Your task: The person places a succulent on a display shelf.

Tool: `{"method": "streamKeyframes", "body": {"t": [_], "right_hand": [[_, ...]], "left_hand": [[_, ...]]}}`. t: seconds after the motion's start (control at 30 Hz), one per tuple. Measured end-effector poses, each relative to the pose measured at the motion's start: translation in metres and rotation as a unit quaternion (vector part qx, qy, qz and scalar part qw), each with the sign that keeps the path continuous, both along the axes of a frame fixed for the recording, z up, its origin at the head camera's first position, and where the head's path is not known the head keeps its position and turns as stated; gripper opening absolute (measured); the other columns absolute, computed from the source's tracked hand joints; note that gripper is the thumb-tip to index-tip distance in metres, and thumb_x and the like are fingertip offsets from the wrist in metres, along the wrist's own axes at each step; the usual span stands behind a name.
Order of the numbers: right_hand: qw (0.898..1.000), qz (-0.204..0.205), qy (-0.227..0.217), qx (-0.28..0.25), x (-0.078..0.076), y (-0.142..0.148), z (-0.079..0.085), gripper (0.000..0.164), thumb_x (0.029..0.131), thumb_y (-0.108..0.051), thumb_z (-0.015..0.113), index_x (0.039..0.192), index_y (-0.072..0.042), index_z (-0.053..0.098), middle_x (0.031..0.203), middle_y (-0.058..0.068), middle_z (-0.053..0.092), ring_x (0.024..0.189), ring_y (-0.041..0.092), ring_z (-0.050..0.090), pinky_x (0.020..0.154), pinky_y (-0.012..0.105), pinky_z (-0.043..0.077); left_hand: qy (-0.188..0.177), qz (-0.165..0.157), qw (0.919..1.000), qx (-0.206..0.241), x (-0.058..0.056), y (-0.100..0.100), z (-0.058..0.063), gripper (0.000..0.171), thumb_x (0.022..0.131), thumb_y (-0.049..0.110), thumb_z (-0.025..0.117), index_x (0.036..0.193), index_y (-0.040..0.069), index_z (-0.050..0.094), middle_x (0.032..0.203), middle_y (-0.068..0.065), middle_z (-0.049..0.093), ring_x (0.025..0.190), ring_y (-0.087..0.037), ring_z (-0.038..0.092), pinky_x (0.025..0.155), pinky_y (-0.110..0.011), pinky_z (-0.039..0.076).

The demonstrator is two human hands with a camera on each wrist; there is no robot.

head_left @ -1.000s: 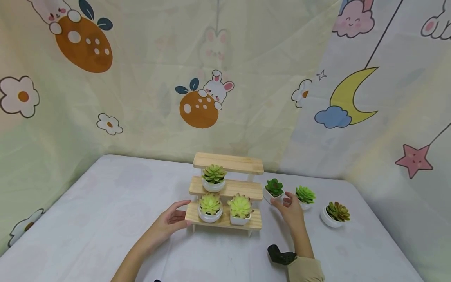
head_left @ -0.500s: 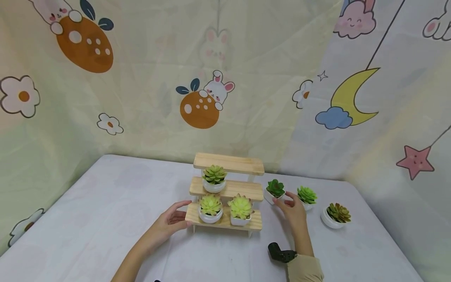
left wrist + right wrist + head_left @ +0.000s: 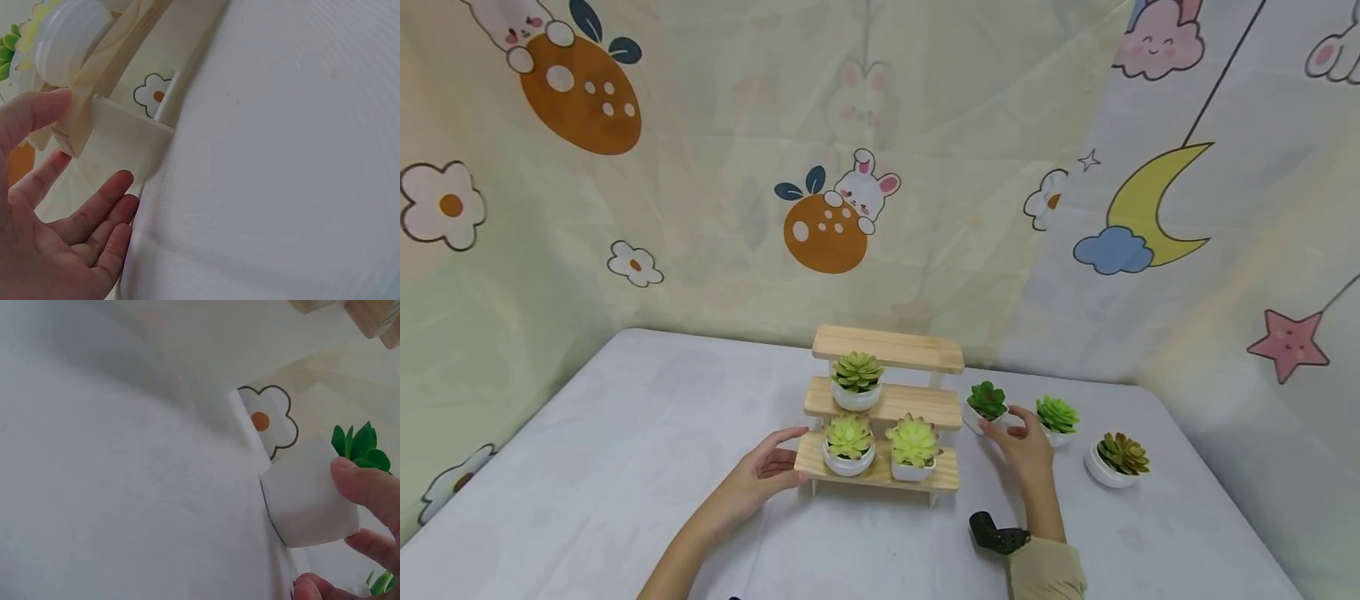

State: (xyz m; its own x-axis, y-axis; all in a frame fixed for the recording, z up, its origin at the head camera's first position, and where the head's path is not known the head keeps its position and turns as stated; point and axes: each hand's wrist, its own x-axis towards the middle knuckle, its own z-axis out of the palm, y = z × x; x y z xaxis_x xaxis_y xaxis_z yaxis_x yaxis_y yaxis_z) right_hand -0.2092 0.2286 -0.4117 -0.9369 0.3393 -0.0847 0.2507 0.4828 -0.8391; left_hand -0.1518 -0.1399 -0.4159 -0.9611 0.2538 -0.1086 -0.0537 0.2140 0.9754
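On the table stands a three-step plant stand (image 3: 913,404) with pale wooden boards. My left hand (image 3: 766,473) holds the left end of its lowest board, thumb at the front edge and index finger at the back; the other fingers are spread below in the left wrist view. Beside the stand, my right hand (image 3: 1024,446) pinches a dark green potted succulent (image 3: 309,497) by its square white pot, thumb near the rim. Two pale green succulents (image 3: 848,437) in white pots sit on the lowest board, and another succulent (image 3: 857,379) sits on the middle board.
A bright green succulent (image 3: 1057,417) stands just behind my right hand. Farther right is a reddish-green succulent (image 3: 1116,458) in a round white pot. A black device (image 3: 997,533) sits at my right wrist. A printed cloth (image 3: 715,208) hangs behind the table.
Both hands keep their places on the stand and the dark green succulent. The whole view shifts very slightly.
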Motion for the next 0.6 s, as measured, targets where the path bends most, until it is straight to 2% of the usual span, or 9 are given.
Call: {"method": "streamKeyframes", "body": {"t": [0.33,0.5,0.6], "right_hand": [[1.0,-0.006,0.025,0.015,0.0027,-0.0006,-0.0013,0.071,0.082,-0.034,0.069,0.138,-0.005,0.037,0.125,0.028,0.049,0.116,0.038,0.048,0.09,0.048,0.044],[0.999,-0.016,0.041,0.026,0.0049,0.0,-0.0004,0.069,0.082,-0.034,0.07,0.137,-0.005,0.039,0.119,0.026,0.054,0.109,0.036,0.054,0.085,0.042,0.047],[0.998,-0.019,0.054,0.028,0.0061,0.0002,0.0029,0.069,0.081,-0.034,0.071,0.135,-0.005,0.041,0.117,0.025,0.057,0.106,0.034,0.057,0.079,0.034,0.048]], "left_hand": [[-0.003,0.004,1.0,-0.003,0.0002,-0.0009,0.0008,0.062,0.083,0.027,0.069,0.138,0.022,0.041,0.119,-0.013,0.058,0.111,-0.023,0.055,0.087,-0.031,0.046],[-0.004,0.004,1.0,-0.004,-0.0005,0.0002,0.0009,0.062,0.083,0.028,0.069,0.138,0.022,0.042,0.119,-0.013,0.058,0.111,-0.023,0.055,0.087,-0.03,0.046],[-0.004,0.005,1.0,-0.006,-0.0008,0.0005,0.0008,0.061,0.083,0.028,0.069,0.138,0.022,0.042,0.119,-0.013,0.058,0.111,-0.023,0.055,0.087,-0.031,0.046]]}}
